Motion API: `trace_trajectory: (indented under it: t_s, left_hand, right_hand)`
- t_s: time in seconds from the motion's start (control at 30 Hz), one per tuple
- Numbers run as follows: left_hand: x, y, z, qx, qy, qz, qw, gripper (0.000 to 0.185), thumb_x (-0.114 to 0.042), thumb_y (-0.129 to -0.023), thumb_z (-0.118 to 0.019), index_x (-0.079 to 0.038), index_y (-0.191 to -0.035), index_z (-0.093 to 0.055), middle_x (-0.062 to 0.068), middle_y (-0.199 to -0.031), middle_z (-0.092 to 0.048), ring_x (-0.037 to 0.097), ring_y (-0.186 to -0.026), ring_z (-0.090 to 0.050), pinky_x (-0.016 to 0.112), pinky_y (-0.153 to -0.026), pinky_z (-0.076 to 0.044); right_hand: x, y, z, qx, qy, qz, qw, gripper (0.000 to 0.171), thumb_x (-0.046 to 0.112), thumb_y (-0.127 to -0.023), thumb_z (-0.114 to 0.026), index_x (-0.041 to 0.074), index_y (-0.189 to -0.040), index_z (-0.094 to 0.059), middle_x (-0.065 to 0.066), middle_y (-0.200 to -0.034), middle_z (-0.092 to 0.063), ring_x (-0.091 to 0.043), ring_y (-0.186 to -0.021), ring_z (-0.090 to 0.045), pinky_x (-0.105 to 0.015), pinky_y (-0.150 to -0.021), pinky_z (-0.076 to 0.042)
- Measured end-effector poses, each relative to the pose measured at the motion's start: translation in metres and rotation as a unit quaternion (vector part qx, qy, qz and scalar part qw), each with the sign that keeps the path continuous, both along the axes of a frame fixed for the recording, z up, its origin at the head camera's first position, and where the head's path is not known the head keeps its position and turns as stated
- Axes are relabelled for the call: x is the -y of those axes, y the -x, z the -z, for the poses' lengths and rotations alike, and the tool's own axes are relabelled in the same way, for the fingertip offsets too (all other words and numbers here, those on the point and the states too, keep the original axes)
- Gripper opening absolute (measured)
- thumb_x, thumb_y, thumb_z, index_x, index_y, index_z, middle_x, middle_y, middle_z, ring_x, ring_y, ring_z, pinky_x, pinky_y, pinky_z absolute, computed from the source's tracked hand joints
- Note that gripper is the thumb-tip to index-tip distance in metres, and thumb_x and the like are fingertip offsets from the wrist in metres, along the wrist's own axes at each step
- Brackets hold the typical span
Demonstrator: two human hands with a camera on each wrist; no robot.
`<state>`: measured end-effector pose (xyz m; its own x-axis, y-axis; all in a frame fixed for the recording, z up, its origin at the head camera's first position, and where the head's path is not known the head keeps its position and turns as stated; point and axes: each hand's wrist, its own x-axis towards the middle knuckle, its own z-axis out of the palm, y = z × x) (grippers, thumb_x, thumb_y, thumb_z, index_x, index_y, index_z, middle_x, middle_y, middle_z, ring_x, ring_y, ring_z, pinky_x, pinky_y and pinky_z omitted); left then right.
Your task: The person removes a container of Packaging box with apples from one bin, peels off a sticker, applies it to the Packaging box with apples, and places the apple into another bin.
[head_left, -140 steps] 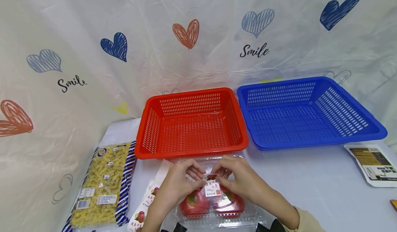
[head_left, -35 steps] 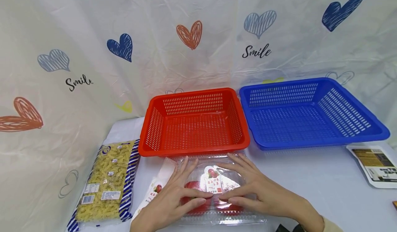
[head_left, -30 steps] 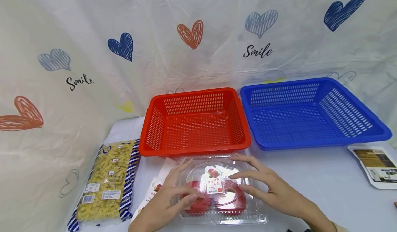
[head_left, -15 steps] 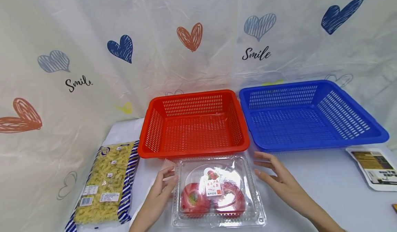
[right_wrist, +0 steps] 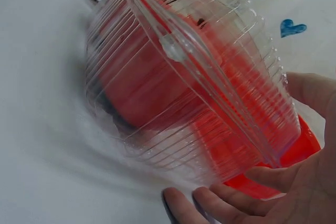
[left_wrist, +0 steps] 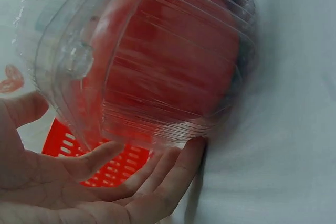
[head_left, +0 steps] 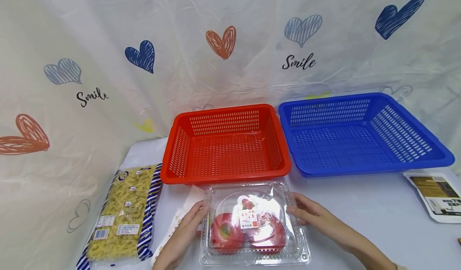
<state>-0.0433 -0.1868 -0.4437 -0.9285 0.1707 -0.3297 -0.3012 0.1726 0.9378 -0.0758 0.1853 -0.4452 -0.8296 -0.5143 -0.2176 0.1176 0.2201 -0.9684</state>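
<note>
A clear plastic clamshell box (head_left: 253, 226) with two red apples (head_left: 225, 234) and a white label lies on the white table in front of the red basket (head_left: 225, 144). My left hand (head_left: 196, 216) is at the box's left side, its fingers (left_wrist: 157, 182) fairly straight and reaching under the box (left_wrist: 157, 61). My right hand (head_left: 297, 212) is at the right side, thumb up beside the lid and fingers (right_wrist: 220, 203) low against the box (right_wrist: 184, 77). Both wrist views are blurred.
An empty blue basket (head_left: 360, 131) stands to the right of the red one. A bag of pasta (head_left: 122, 214) lies at the left, a printed white sleeve (head_left: 178, 218) under my left hand, and a flat packet (head_left: 435, 194) at the far right. A heart-printed sheet hangs behind.
My hands pressed on the lid, lifted off and spread apart. They have now come in against the two sides of the box.
</note>
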Motion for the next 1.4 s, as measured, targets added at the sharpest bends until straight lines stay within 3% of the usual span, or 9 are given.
trace_trajectory:
  t_s: [0.2, 0.37, 0.5, 0.6, 0.83, 1.0, 1.27, 1.4]
  left_hand:
    - [0.004, 0.001, -0.003, 0.020, -0.038, 0.022, 0.9988, 0.059, -0.047, -0.110, -0.049, -0.010, -0.155, -0.041, 0.015, -0.145, -0.053, 0.032, -0.131, -0.055, 0.049, -0.104, -0.050]
    - [0.008, 0.002, -0.003, 0.049, -0.104, 0.035, 0.9927, 0.062, -0.043, -0.111, -0.050, -0.014, -0.161, -0.030, 0.018, -0.148, -0.049, 0.031, -0.131, -0.056, 0.046, -0.097, -0.055]
    - [0.010, 0.003, -0.003, 0.055, -0.152, 0.043, 0.9860, 0.058, -0.038, -0.112, -0.048, -0.017, -0.161, -0.027, 0.018, -0.150, -0.046, 0.030, -0.134, -0.053, 0.050, -0.096, -0.056]
    - [0.009, 0.002, -0.004, 0.050, -0.162, 0.047, 0.9844, 0.056, -0.037, -0.112, -0.047, -0.017, -0.161, -0.027, 0.019, -0.150, -0.045, 0.033, -0.137, -0.050, 0.054, -0.097, -0.054]
    - [0.011, -0.006, -0.003, 0.071, -0.153, 0.044, 0.9847, 0.052, -0.037, -0.112, -0.047, -0.017, -0.157, -0.029, 0.018, -0.147, -0.046, 0.033, -0.136, -0.050, 0.057, -0.095, -0.055]
    - [0.013, -0.011, -0.006, 0.064, -0.157, 0.058, 0.9838, 0.050, -0.034, -0.113, -0.044, -0.016, -0.156, -0.027, 0.015, -0.138, -0.053, 0.030, -0.131, -0.054, 0.054, -0.092, -0.056]
    - [0.008, -0.014, -0.030, 0.077, -0.143, 0.062, 0.9847, 0.057, -0.041, -0.112, -0.044, -0.018, -0.157, -0.019, 0.015, -0.143, -0.050, 0.029, -0.129, -0.054, 0.058, -0.096, -0.055]
    - [0.004, -0.014, -0.044, 0.082, -0.111, 0.050, 0.9892, 0.063, -0.046, -0.110, -0.046, -0.022, -0.160, -0.016, 0.016, -0.150, -0.048, 0.029, -0.130, -0.053, 0.059, -0.097, -0.055]
  right_hand:
    - [0.000, -0.006, 0.001, 0.017, -0.010, 0.011, 1.000, 0.074, 0.025, -0.109, -0.053, 0.003, -0.166, -0.011, -0.029, -0.162, -0.030, -0.044, -0.140, -0.044, -0.048, -0.103, -0.049]
    - [0.000, -0.010, 0.000, 0.039, 0.011, 0.020, 0.999, 0.074, 0.026, -0.109, -0.052, 0.013, -0.168, -0.008, -0.028, -0.170, -0.009, -0.058, -0.149, -0.022, -0.069, -0.104, -0.046]
    - [0.002, -0.010, -0.001, 0.055, 0.023, 0.021, 0.998, 0.077, 0.027, -0.110, -0.051, 0.018, -0.169, -0.003, -0.028, -0.171, 0.000, -0.057, -0.146, -0.032, -0.074, -0.099, -0.046]
    - [0.003, -0.011, -0.001, 0.055, 0.025, 0.027, 0.998, 0.079, 0.027, -0.110, -0.052, 0.020, -0.169, 0.000, -0.031, -0.170, 0.002, -0.057, -0.142, -0.039, -0.074, -0.097, -0.047]
    - [0.003, -0.015, -0.003, 0.048, 0.028, 0.031, 0.998, 0.079, 0.025, -0.110, -0.052, 0.020, -0.169, -0.001, -0.033, -0.169, -0.001, -0.060, -0.144, -0.030, -0.066, -0.095, -0.052]
    - [0.000, -0.019, -0.007, 0.047, 0.032, 0.026, 0.998, 0.077, 0.023, -0.110, -0.051, 0.022, -0.169, -0.002, -0.030, -0.170, -0.004, -0.057, -0.143, -0.035, -0.066, -0.095, -0.053]
    - [-0.006, -0.021, -0.019, 0.040, 0.058, 0.022, 0.997, 0.077, 0.020, -0.108, -0.053, 0.022, -0.168, -0.005, -0.034, -0.165, -0.013, -0.049, -0.132, -0.053, -0.056, -0.089, -0.060]
    - [-0.010, -0.020, -0.023, 0.006, 0.084, 0.007, 0.996, 0.076, 0.015, -0.107, -0.052, 0.031, -0.168, -0.009, -0.037, -0.162, -0.018, -0.044, -0.129, -0.059, -0.049, -0.084, -0.063]
